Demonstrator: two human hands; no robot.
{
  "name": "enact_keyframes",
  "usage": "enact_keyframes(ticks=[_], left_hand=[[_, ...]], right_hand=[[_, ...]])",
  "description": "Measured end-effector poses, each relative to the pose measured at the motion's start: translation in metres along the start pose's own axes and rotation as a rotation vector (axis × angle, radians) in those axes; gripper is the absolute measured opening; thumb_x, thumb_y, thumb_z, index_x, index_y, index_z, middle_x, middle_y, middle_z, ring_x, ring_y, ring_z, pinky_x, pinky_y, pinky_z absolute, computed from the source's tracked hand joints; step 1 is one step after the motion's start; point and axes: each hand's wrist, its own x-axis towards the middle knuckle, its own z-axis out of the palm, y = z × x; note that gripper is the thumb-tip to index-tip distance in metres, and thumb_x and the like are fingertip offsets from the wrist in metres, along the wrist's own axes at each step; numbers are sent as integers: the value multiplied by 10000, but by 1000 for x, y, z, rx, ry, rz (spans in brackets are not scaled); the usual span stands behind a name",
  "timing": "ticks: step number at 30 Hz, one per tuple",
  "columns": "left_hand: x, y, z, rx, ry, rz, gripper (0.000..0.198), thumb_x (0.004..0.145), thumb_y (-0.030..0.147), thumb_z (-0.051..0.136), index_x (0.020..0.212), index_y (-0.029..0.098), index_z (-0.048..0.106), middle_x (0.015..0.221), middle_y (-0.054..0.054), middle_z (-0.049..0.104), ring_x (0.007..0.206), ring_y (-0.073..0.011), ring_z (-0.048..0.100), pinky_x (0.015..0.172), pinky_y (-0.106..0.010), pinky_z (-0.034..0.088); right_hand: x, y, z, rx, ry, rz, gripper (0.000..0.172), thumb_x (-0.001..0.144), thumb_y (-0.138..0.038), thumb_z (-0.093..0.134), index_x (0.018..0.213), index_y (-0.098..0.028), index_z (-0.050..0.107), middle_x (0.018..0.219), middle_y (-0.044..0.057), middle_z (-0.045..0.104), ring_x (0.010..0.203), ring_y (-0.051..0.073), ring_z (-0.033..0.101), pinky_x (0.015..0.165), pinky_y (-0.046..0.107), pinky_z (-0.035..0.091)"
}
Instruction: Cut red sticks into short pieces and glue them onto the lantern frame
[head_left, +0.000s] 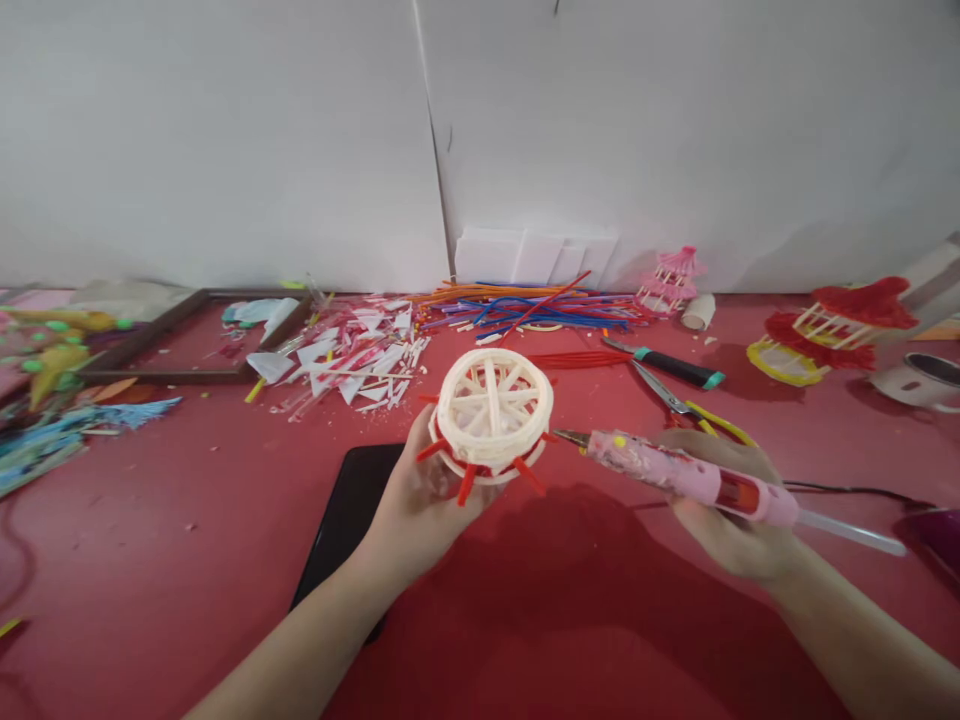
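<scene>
My left hand point(416, 505) is closed around a round cream-coloured wheel frame point(493, 405) made of straws, with short red straw pieces sticking out below its rim. It holds the frame above the red table point(187, 530). My right hand point(731, 515) grips a pink hot glue pen point(679, 472). The pen's metal tip points left and sits just to the right of the frame's rim. A clear glue stick pokes out of the pen's back end.
A black phone point(349, 520) lies under my left wrist. Behind the frame lie coloured straws point(525, 305), cut white and pink scraps point(349, 355), scissors point(675, 395), a black-handled knife point(671, 367) and a red-and-yellow straw lantern point(829, 330). A dark tray point(187, 340) sits at left.
</scene>
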Motion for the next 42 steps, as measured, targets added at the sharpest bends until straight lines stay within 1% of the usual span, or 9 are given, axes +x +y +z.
enact_keyframes(ticks=[2,4,8,15,22,27,32,37,42], left_hand=[[0,-3,0,6,2,16,733,633,187,825,1294,220,509,1225,-125,689,1088,-291,690,928,-393,595],[-1,-5,-1,16,-14,39,752,629,152,819,1308,232,507,1226,-108,690,1096,-270,686,962,-376,576],[-2,-7,-1,25,-30,106,748,651,130,792,1328,261,502,1294,-95,657,1136,-245,669,998,-350,551],[-1,-9,1,42,26,112,767,627,195,818,1325,254,504,1297,-118,656,1147,-282,668,957,-388,577],[1,-9,2,16,-3,113,695,627,186,831,1255,256,542,1238,-93,690,1056,-243,712,892,-339,612],[1,-9,4,11,0,134,664,637,171,825,1232,256,541,1251,-82,679,1108,-235,688,944,-336,585],[2,-8,5,4,4,109,688,613,170,839,1225,242,534,1232,-86,686,1082,-232,699,928,-321,591],[1,-8,3,-1,-2,109,666,623,154,826,1217,252,540,1246,-84,686,1077,-232,703,908,-308,598],[0,-6,3,15,1,113,663,630,173,829,1222,245,538,1234,-88,690,1078,-242,701,930,-341,593]], right_hand=[[3,-4,1,63,-27,-1,168,764,-161,520,873,-255,608,673,-5,661,516,157,613,478,271,490],[5,-5,3,92,-15,-23,164,758,-129,511,843,-249,585,641,-12,627,497,148,578,468,273,456],[6,-5,4,62,18,-68,146,728,-117,532,791,-246,558,622,-17,591,513,150,540,495,290,427],[5,-1,3,47,-11,-90,111,754,-139,539,804,-238,530,645,-15,578,524,137,499,513,289,398],[6,1,3,62,-38,-101,105,742,-119,523,747,-219,490,623,-32,494,495,101,415,480,263,314],[4,2,3,62,-36,-77,97,766,-135,528,727,-214,488,624,-30,479,503,99,401,485,263,304],[4,1,3,101,-31,-55,112,761,-139,522,697,-216,472,601,-39,440,493,96,379,475,263,283],[4,0,2,91,-43,-40,100,755,-139,527,706,-217,487,596,-37,456,489,100,387,471,262,284],[4,0,2,84,-37,-31,107,754,-148,528,691,-215,472,594,-38,446,481,96,381,468,263,268]])
